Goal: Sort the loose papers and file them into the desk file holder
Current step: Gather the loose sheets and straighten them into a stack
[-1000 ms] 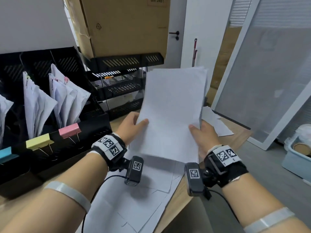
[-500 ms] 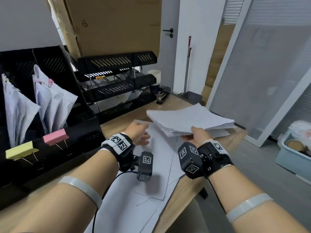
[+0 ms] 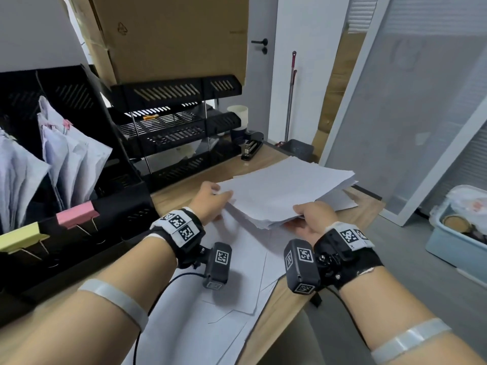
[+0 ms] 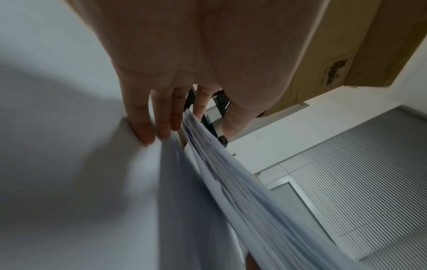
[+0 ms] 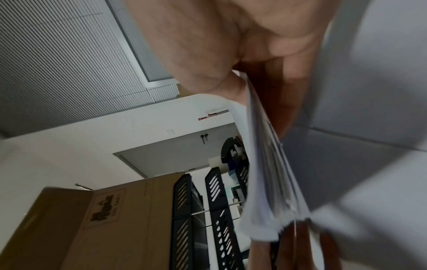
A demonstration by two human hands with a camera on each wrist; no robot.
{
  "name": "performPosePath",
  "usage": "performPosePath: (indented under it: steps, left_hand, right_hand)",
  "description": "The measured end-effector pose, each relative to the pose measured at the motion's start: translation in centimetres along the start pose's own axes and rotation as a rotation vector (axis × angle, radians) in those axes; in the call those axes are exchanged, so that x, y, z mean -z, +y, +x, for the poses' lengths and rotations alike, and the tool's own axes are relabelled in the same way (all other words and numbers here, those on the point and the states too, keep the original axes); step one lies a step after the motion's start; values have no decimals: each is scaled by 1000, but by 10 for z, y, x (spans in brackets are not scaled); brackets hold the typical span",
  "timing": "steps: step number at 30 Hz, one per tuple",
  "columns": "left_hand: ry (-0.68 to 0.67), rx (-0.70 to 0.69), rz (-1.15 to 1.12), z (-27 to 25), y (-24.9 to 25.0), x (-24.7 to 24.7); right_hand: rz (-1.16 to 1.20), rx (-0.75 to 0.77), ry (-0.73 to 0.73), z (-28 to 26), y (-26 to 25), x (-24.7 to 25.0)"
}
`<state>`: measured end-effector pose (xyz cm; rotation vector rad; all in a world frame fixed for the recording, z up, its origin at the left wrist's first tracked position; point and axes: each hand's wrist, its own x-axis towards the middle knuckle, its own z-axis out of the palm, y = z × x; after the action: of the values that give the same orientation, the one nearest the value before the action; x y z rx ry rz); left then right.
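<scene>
A thick stack of white papers (image 3: 284, 191) lies nearly flat just above the desk, held by both hands. My left hand (image 3: 218, 194) pinches its near-left corner, thumb on top. My right hand (image 3: 303, 214) grips the near edge, thumb above and fingers beneath. In the left wrist view, the fingers (image 4: 148, 127) sit by the fanned edge of the stack (image 4: 231, 173). The right wrist view shows the stack (image 5: 272, 179) running out from the palm (image 5: 254, 87). The black desk file holder (image 3: 113, 206) stands at the left with filed papers (image 3: 73, 159) in its slots.
Loose sheets (image 3: 237, 285) cover the desk under my wrists. A pink clip (image 3: 77, 214) and a yellow clip (image 3: 19, 237) sit on the holder's front. A black tiered tray (image 3: 179, 133), a stapler (image 3: 251, 147) and a cup (image 3: 238, 114) stand behind. A blue bin (image 3: 458, 233) sits on the floor to the right.
The stack tipped from upright down to nearly flat over the desk. My left hand let go of it half a second ago and now holds its corner again.
</scene>
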<state>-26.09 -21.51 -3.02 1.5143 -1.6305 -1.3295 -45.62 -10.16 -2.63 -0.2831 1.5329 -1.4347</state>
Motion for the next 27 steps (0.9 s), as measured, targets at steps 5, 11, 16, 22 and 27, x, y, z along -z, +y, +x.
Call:
performPosePath:
  steps: [5, 11, 16, 22, 27]
  left_hand:
    - [102, -88, 276, -7, 18, 48]
    - [-177, 106, 495, -38, 18, 68]
    - [-145, 131, 582, -44, -3, 63]
    - [-118, 131, 558, -45, -11, 66]
    - [-141, 155, 468, -46, -15, 69]
  right_hand:
    - [-119, -5, -149, -23, -2, 3]
    - [-465, 33, -231, -42, 21, -8]
    - [-564, 154, -191, -46, 41, -22]
    - [-524, 163, -153, -39, 51, -30]
    - [-637, 90, -198, -34, 52, -33]
